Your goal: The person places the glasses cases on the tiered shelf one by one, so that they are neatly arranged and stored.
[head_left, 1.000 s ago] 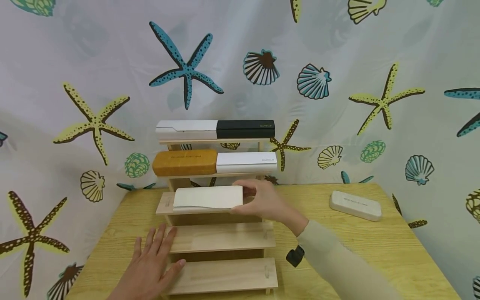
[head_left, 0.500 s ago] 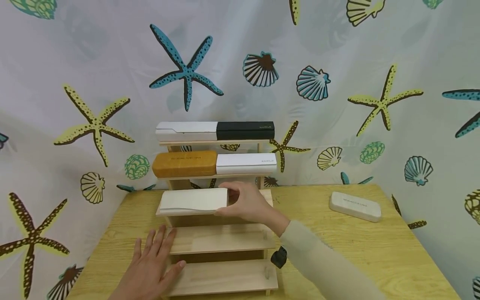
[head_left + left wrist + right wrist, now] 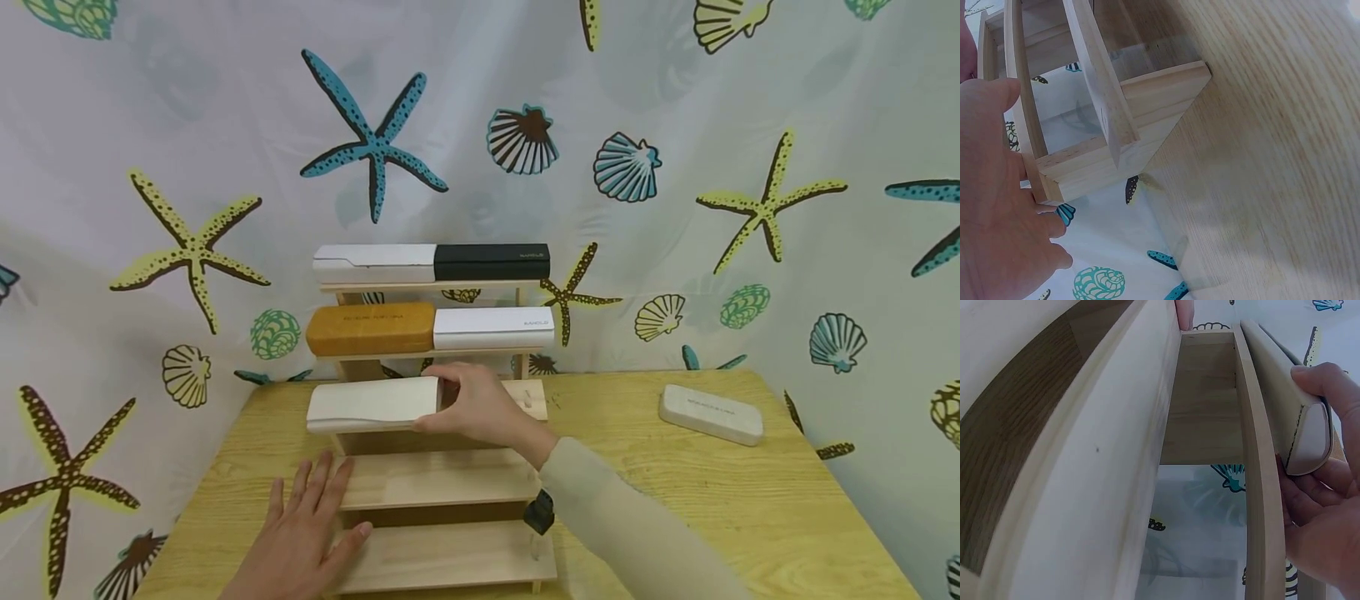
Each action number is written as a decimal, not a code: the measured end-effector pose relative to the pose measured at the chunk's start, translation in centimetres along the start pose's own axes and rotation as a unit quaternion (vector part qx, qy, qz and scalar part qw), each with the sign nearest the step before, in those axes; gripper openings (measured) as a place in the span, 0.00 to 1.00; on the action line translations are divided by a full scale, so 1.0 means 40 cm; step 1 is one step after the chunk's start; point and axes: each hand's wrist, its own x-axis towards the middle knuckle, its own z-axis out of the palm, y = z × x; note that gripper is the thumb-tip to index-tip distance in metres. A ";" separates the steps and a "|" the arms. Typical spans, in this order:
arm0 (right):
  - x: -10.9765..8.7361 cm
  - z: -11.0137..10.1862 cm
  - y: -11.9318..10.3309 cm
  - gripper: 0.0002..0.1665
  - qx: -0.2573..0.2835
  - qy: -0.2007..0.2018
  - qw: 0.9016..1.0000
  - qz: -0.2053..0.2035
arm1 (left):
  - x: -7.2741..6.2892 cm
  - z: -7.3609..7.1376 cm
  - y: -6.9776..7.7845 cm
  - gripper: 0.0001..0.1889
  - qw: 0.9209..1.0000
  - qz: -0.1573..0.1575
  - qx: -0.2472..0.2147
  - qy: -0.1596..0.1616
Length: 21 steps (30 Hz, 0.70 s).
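My right hand [image 3: 472,404] pinches the right end of a cream-white glasses case [image 3: 371,403] on the middle tier of a stepped wooden rack [image 3: 450,479]. In the right wrist view, the thumb lies on the upper side of the stitched case [image 3: 1282,394], with fingers under its end. My left hand [image 3: 300,533] rests with spread, fairly straight fingers against the left side of the rack's lower tiers. The left wrist view shows the left hand [image 3: 1004,187] at the shelf ends, its thumb over a shelf edge.
Above stand a white case [image 3: 375,262] and a black case [image 3: 491,261], then a tan case [image 3: 371,327] and another white case [image 3: 492,327]. A grey-beige glasses case [image 3: 711,414] lies on the wooden table [image 3: 675,492] at right. A patterned curtain [image 3: 517,50] hangs behind.
My right hand has slid the cream-white case leftward along the middle tier to its left end. The left hand has stayed in place.
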 end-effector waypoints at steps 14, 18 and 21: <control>0.008 0.012 0.008 0.45 -0.035 -0.010 0.999 -0.009 | -0.002 0.001 0.003 0.46 1.000 0.002 0.016 0.003; 0.010 0.014 0.009 0.45 -0.035 -0.012 0.999 -0.007 | -0.001 0.000 0.004 0.46 1.000 -0.001 0.014 -0.001; 0.012 0.014 0.008 0.44 -0.033 -0.012 0.999 -0.008 | 0.000 0.001 0.004 0.46 1.000 0.000 0.013 0.001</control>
